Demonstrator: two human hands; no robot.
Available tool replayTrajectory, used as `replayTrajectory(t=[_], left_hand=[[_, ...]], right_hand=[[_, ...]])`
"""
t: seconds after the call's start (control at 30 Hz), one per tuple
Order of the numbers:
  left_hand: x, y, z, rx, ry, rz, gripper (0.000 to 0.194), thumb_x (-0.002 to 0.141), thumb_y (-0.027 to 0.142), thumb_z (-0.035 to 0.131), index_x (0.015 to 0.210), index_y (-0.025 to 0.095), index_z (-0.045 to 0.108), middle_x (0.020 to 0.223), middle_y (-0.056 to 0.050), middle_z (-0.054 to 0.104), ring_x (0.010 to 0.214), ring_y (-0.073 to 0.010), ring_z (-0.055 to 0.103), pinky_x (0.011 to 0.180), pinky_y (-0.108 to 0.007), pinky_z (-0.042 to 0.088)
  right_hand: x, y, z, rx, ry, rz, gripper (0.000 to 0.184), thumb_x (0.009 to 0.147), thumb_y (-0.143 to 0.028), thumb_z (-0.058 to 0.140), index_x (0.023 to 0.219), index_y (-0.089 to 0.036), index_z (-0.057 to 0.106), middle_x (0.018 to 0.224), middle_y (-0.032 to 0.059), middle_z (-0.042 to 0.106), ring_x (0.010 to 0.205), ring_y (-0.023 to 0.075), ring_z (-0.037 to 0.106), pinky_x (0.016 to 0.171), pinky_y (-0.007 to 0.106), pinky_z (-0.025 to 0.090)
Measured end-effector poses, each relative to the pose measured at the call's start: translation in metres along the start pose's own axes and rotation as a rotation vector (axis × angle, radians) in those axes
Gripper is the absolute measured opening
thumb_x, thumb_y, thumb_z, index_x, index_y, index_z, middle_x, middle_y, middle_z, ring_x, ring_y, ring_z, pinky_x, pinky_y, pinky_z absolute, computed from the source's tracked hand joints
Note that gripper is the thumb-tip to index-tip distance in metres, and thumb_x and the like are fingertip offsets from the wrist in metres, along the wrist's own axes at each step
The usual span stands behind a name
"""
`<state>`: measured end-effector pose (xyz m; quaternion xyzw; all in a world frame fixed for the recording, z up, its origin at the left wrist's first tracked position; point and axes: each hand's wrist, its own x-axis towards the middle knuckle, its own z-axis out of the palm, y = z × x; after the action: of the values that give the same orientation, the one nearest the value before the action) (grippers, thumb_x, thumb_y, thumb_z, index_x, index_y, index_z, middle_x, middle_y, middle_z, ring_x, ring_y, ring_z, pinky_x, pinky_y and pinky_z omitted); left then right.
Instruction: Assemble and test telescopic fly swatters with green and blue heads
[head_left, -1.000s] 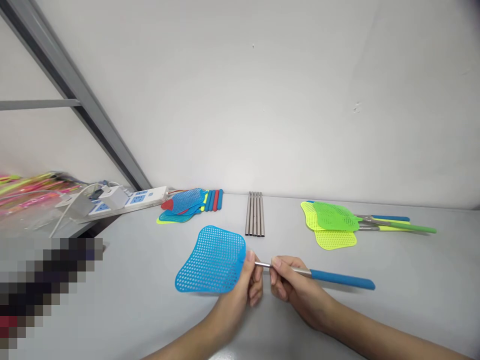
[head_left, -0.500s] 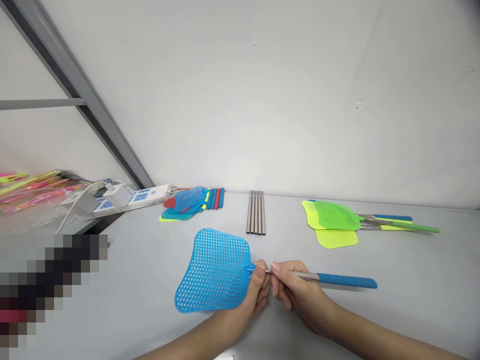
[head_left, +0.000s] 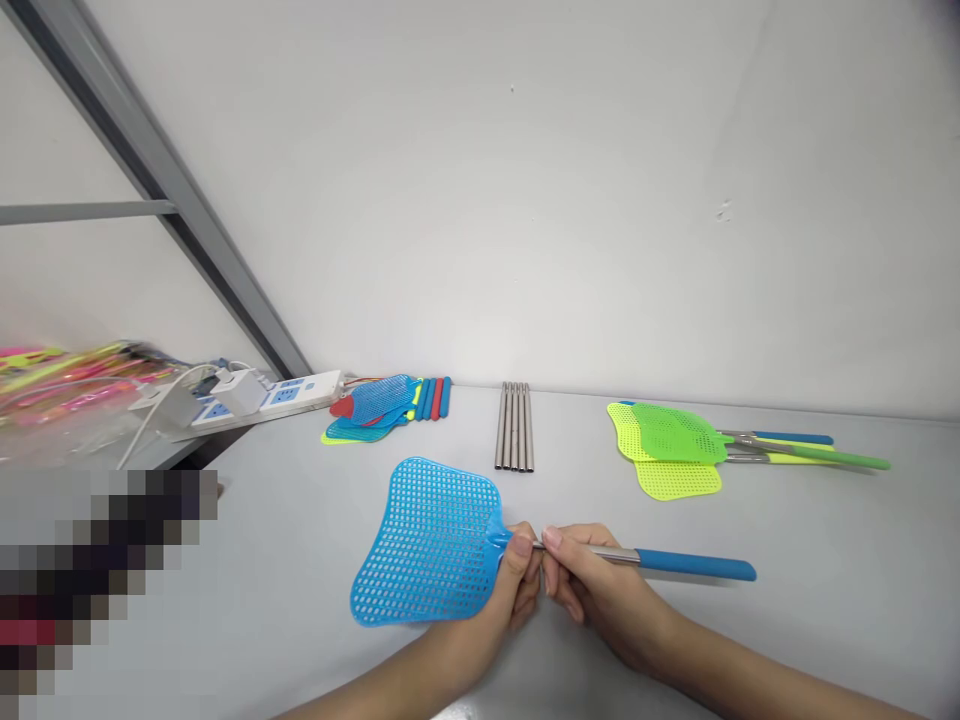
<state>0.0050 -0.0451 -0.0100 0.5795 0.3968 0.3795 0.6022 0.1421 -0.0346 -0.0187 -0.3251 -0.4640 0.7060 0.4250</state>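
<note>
A blue fly swatter (head_left: 427, 545) is held level above the grey table between my two hands. My left hand (head_left: 517, 575) is closed around the neck, just right of the perforated blue head. Beside it, the thumb and fingers of my right hand (head_left: 592, 575) pinch the metal rod. From there the rod runs right into the blue grip (head_left: 697, 565). A thin stretch of rod shows between the two hands; the rest of the joint is hidden by my fingers.
Several metal tubes (head_left: 514, 428) lie side by side behind my hands. Loose swatter heads (head_left: 379, 403) and coloured grips (head_left: 433, 398) rest at back left, near a power strip (head_left: 300, 395). Green and yellow swatters (head_left: 675, 440) are stacked at right. A wall stands behind.
Both hands keep the same hold on the blue swatter. The view has shifted slightly, so the background items appear a little further right.
</note>
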Motion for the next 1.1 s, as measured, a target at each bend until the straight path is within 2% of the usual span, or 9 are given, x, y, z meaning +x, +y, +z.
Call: replayTrajectory(t=[0.37,0.47,0.6,0.8,0.97,1.1], left_hand=[[0.000,0.004,0.001,0.029,0.002,0.003,0.046,0.089,0.052,0.025,0.061,0.018,0.039,0.050,0.004,0.033,0.046,-0.0094,0.030,0.045,-0.022,0.024],[-0.001,0.011,0.001,0.035,-0.023,0.033,0.045,0.090,0.049,0.024,0.061,0.018,0.041,0.051,0.003,0.038,0.049,-0.0104,0.035,0.049,-0.022,0.028],[-0.002,0.023,0.000,0.102,-0.081,0.031,0.041,0.091,0.043,0.030,0.062,0.018,0.045,0.054,0.001,0.045,0.051,-0.0108,0.037,0.052,-0.022,0.030],[-0.003,0.026,-0.001,0.191,-0.048,-0.025,0.049,0.089,0.046,0.031,0.058,0.017,0.055,0.059,-0.004,0.061,0.058,-0.0140,0.051,0.059,-0.024,0.036],[-0.002,0.021,0.002,0.139,-0.022,-0.015,0.054,0.088,0.050,0.029,0.056,0.016,0.056,0.054,-0.003,0.059,0.052,-0.0129,0.047,0.054,-0.023,0.035],[0.002,0.013,0.004,-0.007,0.040,-0.061,0.049,0.086,0.050,0.037,0.052,0.016,0.049,0.046,0.001,0.046,0.045,-0.0097,0.039,0.046,-0.021,0.030]], right_hand=[[0.000,0.000,0.001,0.055,-0.012,0.010,0.043,0.082,-0.043,0.049,0.050,-0.016,0.056,0.035,-0.0046,0.041,0.040,0.0094,0.040,0.051,0.023,0.033],[0.000,0.000,0.001,0.067,-0.030,0.007,0.044,0.083,-0.043,0.048,0.050,-0.016,0.056,0.036,-0.0041,0.041,0.042,0.0105,0.043,0.055,0.024,0.035],[-0.001,0.000,0.001,0.023,-0.029,0.005,0.044,0.083,-0.043,0.048,0.048,-0.016,0.055,0.036,-0.0043,0.042,0.040,0.0085,0.037,0.053,0.023,0.034],[-0.003,0.002,0.002,-0.044,-0.007,0.052,0.047,0.082,-0.045,0.048,0.045,-0.017,0.055,0.035,-0.0033,0.043,0.038,0.0087,0.038,0.046,0.022,0.030],[-0.002,0.002,0.004,0.010,-0.009,0.048,0.046,0.082,-0.042,0.048,0.044,-0.017,0.053,0.033,-0.0043,0.042,0.038,0.0083,0.038,0.052,0.022,0.034],[-0.001,-0.002,0.006,0.106,-0.039,0.049,0.045,0.082,-0.042,0.047,0.045,-0.017,0.053,0.035,-0.0036,0.041,0.042,0.0103,0.042,0.059,0.025,0.038]])
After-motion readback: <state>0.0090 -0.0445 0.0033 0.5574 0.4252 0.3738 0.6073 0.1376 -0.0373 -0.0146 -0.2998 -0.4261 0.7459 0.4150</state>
